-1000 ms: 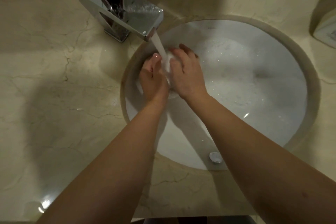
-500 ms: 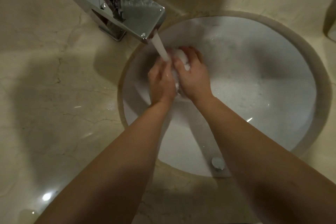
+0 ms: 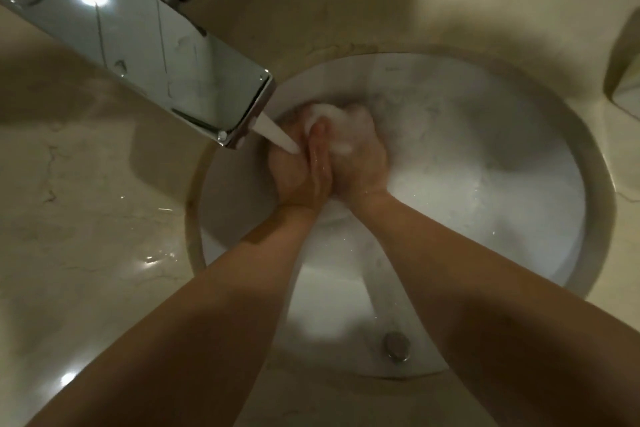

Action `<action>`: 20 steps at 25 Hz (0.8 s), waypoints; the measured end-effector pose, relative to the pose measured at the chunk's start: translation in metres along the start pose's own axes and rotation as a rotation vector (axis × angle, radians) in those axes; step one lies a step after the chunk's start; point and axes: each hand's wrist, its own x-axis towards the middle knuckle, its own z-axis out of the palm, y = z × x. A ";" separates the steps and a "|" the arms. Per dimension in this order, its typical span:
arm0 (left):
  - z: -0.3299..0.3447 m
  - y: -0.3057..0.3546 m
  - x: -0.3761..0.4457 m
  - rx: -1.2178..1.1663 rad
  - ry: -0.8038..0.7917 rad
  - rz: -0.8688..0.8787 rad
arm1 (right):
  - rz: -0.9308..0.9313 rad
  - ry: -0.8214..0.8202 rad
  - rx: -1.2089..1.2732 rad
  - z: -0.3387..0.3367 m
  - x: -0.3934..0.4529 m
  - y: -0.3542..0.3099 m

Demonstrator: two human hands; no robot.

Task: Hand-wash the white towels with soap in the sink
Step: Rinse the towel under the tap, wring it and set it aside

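Observation:
My left hand (image 3: 299,172) and my right hand (image 3: 360,159) are pressed together in the round white sink (image 3: 485,184), both closed around a small bunched white towel (image 3: 329,116) that is wet and soapy. Only its top shows between my fingers; the rest is hidden inside my hands. A stream of water (image 3: 277,133) from the chrome faucet (image 3: 145,45) falls onto my left hand and the towel. Foam covers the fingers of my right hand.
The beige marble counter (image 3: 86,236) surrounds the sink, with wet spots on its left side. A metal overflow cap (image 3: 396,345) sits on the sink's near wall. A pale object (image 3: 627,87) stands at the counter's right edge.
My hands have closed more tightly around the towel and shifted slightly right and down under the stream. The head camera has moved closer, so the faucet fills more of the view.

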 end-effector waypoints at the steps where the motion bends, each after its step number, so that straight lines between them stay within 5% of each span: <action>1: 0.002 -0.004 0.002 0.072 -0.003 0.038 | -0.017 0.024 -0.030 -0.001 0.003 -0.002; 5: 0.013 -0.017 0.001 0.410 0.047 0.138 | -0.213 0.061 -0.161 -0.004 0.012 -0.007; 9: 0.011 0.002 0.004 0.198 0.071 0.075 | -0.273 -0.022 -0.366 -0.004 0.023 -0.003; 12: 0.006 0.005 0.007 0.192 0.028 0.101 | -0.197 -0.019 -0.229 -0.006 0.015 -0.008; 17: -0.002 0.013 -0.022 0.342 0.188 -0.235 | -0.059 0.082 -0.017 -0.004 -0.012 0.001; 20: -0.011 0.028 -0.032 0.085 0.209 -0.759 | 0.018 0.055 0.076 -0.005 -0.018 0.001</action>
